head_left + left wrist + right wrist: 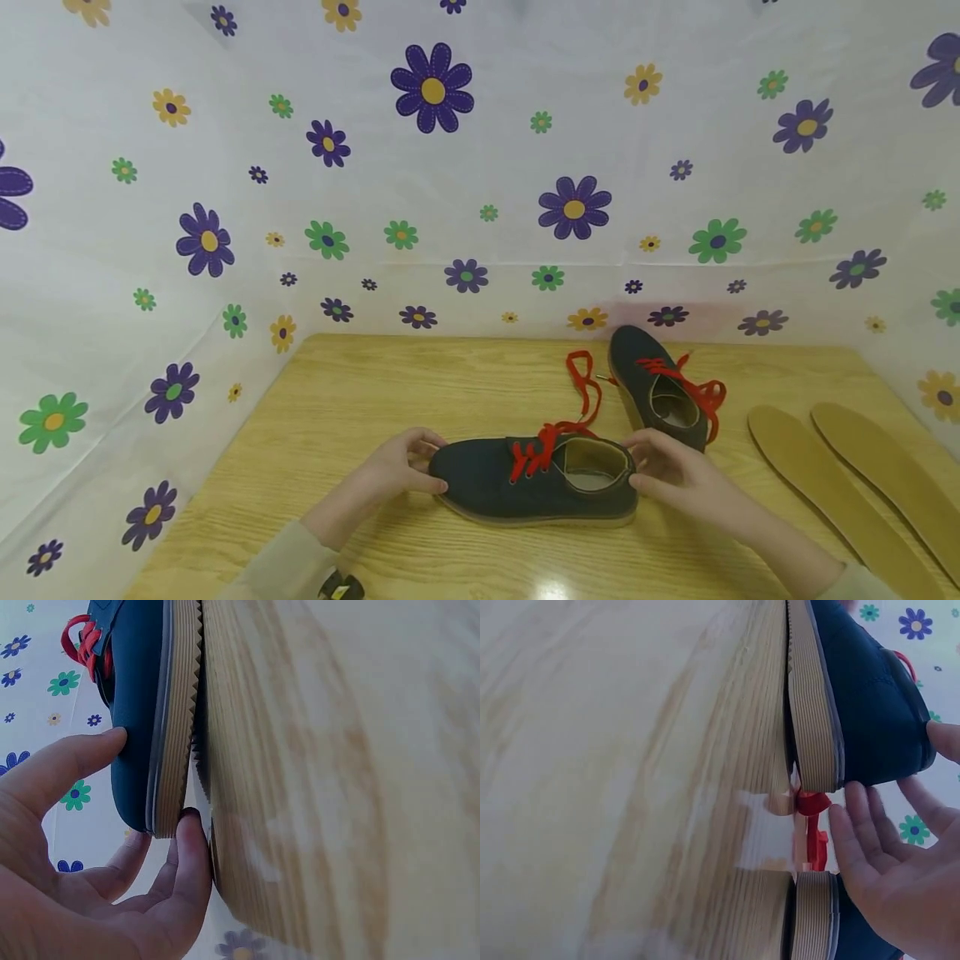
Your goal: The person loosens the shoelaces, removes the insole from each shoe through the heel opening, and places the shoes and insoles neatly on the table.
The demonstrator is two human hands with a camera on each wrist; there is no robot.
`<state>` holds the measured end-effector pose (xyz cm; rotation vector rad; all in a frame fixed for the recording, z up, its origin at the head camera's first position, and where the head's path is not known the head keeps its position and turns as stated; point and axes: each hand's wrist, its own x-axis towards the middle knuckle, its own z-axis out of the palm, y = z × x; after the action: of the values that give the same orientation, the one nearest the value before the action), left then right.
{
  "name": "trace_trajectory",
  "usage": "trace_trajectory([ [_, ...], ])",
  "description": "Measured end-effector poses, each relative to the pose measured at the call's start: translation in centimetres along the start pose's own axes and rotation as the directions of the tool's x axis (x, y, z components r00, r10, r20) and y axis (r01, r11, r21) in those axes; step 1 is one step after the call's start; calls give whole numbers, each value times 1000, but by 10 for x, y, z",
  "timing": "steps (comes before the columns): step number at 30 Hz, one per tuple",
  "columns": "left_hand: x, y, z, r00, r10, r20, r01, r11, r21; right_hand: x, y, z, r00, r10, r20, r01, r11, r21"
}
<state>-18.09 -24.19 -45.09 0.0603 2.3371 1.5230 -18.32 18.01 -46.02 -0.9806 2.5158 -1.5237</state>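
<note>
A dark navy shoe [480, 479] with red laces [534, 454] lies sole down on the wooden table, toe to the left. My left hand [405, 467] holds its toe, thumb on the upper and a fingertip at the sole's edge, as the left wrist view shows. At the heel, my right hand [678, 471] grips with the thumb near the collar and fingers round the back. The ribbed tan sole [177, 727] shows from the side in the left wrist view. Through the collar a pale lining [596, 462] is visible.
A second navy shoe [637, 367] with red laces stands behind the right hand, toe pointing back. Two tan insoles [795, 458] [885, 467] lie at the right. A loose red lace [583, 375] trails behind the front shoe. Flower-printed sheeting [487, 167] surrounds the wooden table [375, 383].
</note>
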Motion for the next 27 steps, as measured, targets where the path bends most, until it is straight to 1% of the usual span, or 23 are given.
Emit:
trace_trajectory([
  [4,0,0,-1,1000,-12,-3,12,1000,-28,-1,-3,1,998,68,16,-68,997,-33],
  [8,2,0,-2,1000,-26,4,26,998,-49,-2,-6,2,987,154,50,-152,988,-33],
  [11,4,2,-2,1000,-26,-4,26,999,-27,-4,-6,3,983,173,56,-172,985,-22],
  [17,15,11,-1,998,-37,-47,39,999,27,-6,-6,6,991,137,11,-136,990,-37],
  [22,28,17,-3,998,-23,-64,27,998,60,-7,-9,11,982,176,-60,-179,983,-41],
  [27,44,27,-7,998,-20,-58,22,999,34,-6,-14,16,971,197,-137,-206,977,-60],
])
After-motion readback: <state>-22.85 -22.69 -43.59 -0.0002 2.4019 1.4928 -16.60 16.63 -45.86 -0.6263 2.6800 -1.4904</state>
